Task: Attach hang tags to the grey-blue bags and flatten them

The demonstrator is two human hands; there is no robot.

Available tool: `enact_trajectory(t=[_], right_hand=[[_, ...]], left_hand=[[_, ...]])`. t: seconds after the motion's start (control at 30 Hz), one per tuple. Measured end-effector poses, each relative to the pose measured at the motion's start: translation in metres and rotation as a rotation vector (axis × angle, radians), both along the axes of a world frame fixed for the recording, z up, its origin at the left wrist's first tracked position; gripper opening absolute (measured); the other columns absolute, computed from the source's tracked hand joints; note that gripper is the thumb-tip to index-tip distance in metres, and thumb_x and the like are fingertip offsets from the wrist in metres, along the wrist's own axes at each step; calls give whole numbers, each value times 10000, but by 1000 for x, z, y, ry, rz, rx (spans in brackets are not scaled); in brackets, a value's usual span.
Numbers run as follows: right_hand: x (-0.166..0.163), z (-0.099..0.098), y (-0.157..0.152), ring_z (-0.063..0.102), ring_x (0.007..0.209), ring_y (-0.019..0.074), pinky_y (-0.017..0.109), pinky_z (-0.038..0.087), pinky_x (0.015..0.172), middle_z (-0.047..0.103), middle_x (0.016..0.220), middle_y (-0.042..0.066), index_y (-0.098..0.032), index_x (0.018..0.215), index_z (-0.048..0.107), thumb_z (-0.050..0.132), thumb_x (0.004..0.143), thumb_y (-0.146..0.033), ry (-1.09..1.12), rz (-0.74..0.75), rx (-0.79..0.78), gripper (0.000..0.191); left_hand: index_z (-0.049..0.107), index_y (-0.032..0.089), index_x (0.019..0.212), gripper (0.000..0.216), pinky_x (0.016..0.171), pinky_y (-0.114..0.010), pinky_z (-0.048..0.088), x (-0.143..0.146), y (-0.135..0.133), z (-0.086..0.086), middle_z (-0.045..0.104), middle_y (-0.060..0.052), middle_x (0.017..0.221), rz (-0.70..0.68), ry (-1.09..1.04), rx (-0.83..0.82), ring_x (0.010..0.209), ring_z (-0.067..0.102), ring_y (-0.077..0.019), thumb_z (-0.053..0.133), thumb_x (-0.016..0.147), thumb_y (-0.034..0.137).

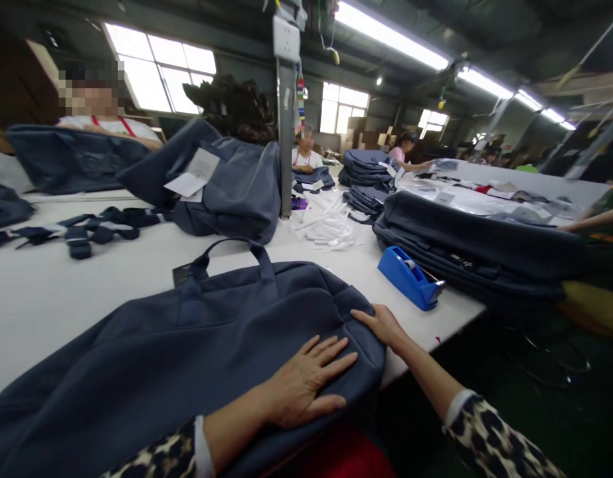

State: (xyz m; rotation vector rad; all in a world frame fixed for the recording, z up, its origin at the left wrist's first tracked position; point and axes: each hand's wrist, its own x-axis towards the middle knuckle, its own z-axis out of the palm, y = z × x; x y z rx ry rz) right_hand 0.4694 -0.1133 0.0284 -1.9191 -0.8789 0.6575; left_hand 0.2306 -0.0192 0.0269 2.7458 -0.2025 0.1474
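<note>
A dark blue travel bag (236,352) lies on its side along the table's near edge, its carry handle (267,272) standing up at the far side. My left hand (309,382) rests flat on the bag's face near its right end, fingers spread. At that right end, my right hand (380,326) grips the bag's corner. Its thumb presses on the near face, and its other fingers are mostly hidden around the end. Behind the handle, part of a black tag (182,274) shows.
A blue tape dispenser (410,277) stands right of the bag, before a stack of dark blue bags (475,245). Further back are another tagged bag (236,179), dark straps (107,226), clear plastic (331,229) and a metal post (285,133). Several people work around the tables.
</note>
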Motion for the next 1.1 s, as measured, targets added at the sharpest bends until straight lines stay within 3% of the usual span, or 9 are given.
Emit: enact_trajectory(t=[0.17,0.27,0.43,0.5,0.57,0.67,0.8,0.97,1.1], right_hand=[[-17,-6,-43,705,804,263,355,575,707,761,883,82,-140,896,729,590,827,-608,149,67,-74,493],[-12,-9,-76,710,887,277,375,581,796,760,975,84,-161,1012,719,559,851,-628,123,91,-132,519],[-9,21,-58,705,948,292,411,582,799,732,1097,106,-218,1253,619,584,867,-584,-774,18,24,533],[-18,31,-26,593,1222,283,447,489,1019,618,1350,99,-252,1377,537,548,936,-450,-1122,228,175,484],[-22,29,9,417,1401,269,478,370,1142,479,1503,55,-286,1454,461,531,962,-362,-1288,542,160,502],[-10,2,47,363,1436,246,441,424,1110,485,1498,43,-244,1475,438,478,998,-367,-1280,707,4,494],[9,-29,59,262,1481,241,453,414,1119,406,1549,18,-249,1517,360,416,1024,-381,-1160,704,-100,513],[-7,-21,42,223,1494,241,447,364,1138,421,1542,22,-246,1473,445,440,1004,-313,-1151,564,-51,473],[-15,-20,37,218,1495,224,429,315,1154,464,1516,0,-259,1426,501,437,1001,-310,-1181,488,23,433]], left_hand=[[136,306,1578,813,1172,-663,171,0,12,-2,127,-112,1643,170,-94,0,1504,130,-383,474,926,655],[140,347,1570,845,1129,-747,105,2,18,-9,74,-119,1644,101,-25,-15,1498,58,-425,442,884,740],[100,356,1571,872,1120,-762,77,3,19,-14,25,-129,1642,68,9,-76,1494,15,-426,467,877,736],[94,365,1570,873,1116,-769,71,2,17,-14,31,-117,1645,77,3,-88,1494,3,-427,471,876,736],[100,362,1570,872,1108,-779,63,2,16,-14,49,-117,1646,80,3,-99,1492,2,-433,467,875,740],[136,331,1573,851,1109,-779,59,3,18,-17,109,-142,1637,87,22,-115,1491,40,-434,422,888,747],[152,324,1571,850,1119,-765,56,5,24,-17,141,-146,1629,99,39,-127,1493,61,-424,393,885,764],[114,345,1568,871,1142,-735,72,-5,14,-15,167,-98,1631,50,-5,-116,1491,142,-406,465,875,739],[112,473,1533,608,1186,-622,198,-6,0,-40,302,11,1583,-56,-208,6,1449,337,-290,433,1019,422]])
